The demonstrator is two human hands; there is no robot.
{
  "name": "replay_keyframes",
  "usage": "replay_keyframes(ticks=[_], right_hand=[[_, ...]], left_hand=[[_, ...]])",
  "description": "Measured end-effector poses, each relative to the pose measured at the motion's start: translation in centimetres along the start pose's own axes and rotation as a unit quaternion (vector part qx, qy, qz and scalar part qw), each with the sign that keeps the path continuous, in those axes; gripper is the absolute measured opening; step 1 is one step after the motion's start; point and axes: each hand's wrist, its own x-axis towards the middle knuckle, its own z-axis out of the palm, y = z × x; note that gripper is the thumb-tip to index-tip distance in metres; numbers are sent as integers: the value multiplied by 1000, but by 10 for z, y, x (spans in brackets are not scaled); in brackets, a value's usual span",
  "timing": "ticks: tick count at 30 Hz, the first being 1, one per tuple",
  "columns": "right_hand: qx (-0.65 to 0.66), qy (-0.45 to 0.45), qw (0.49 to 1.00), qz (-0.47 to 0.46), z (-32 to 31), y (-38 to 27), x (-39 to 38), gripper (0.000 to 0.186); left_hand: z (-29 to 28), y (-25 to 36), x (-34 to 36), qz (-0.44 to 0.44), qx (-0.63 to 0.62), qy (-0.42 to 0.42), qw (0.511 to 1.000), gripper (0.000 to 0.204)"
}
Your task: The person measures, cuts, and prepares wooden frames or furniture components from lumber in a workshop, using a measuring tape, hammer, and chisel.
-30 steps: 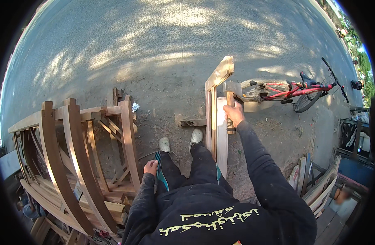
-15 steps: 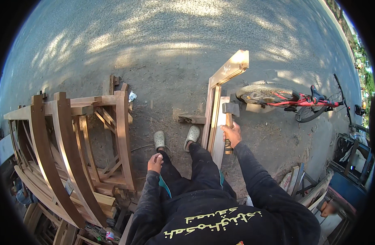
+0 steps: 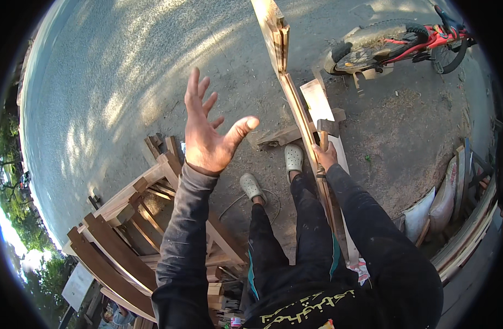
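My left hand (image 3: pixel 205 137) is raised at the centre left, fingers spread and holding nothing. The right hand (image 3: pixel 326 156) is closed round the wooden handle of a hammer (image 3: pixel 329 128), whose dark grey head points up beside the wood. Running along my right leg is a long grooved wooden frame piece (image 3: pixel 299 107), with a joined end piece (image 3: pixel 267 13) at its far end. A pale plank (image 3: pixel 317 100) lies just to the right of it, near the hammer. Where my right fingers touch the frame piece is hard to tell.
Stacked wooden frames with curved rails (image 3: pixel 117 255) stand on the left. A wooden block (image 3: pixel 284 135) lies on the ground ahead of my clogs (image 3: pixel 293 158). A red bicycle (image 3: pixel 410 46) rests at far right; sacks (image 3: pixel 442 211) and boards are at right.
My left hand has risen from beside my leg and opened out. The view has turned, and the right hand with the hammer is now close against the frame piece.
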Motion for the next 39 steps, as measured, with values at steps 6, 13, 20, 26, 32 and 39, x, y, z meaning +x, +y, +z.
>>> replay_keyframes(ticks=[6, 13, 20, 26, 32, 39], right_hand=[[86, -44, 995, -5, 3, 34, 22, 78], [124, -47, 991, -30, 11, 44, 21, 83], [169, -99, 980, -21, -13, 18, 10, 71], [149, -69, 986, -21, -34, 22, 9, 66], [157, -41, 987, 1, -25, 50, 55, 58], [204, -46, 978, 8, 10, 59, 76, 59]], left_hand=[[78, 45, 165, 291, 163, 92, 938, 113], [93, 50, 211, 187, 126, 45, 973, 59], [86, 36, 245, 210, 33, 66, 975, 55], [79, 34, 226, 197, 9, 55, 979, 64], [85, 27, 183, 251, 46, 72, 964, 62], [118, 27, 123, 342, 196, 110, 913, 65]])
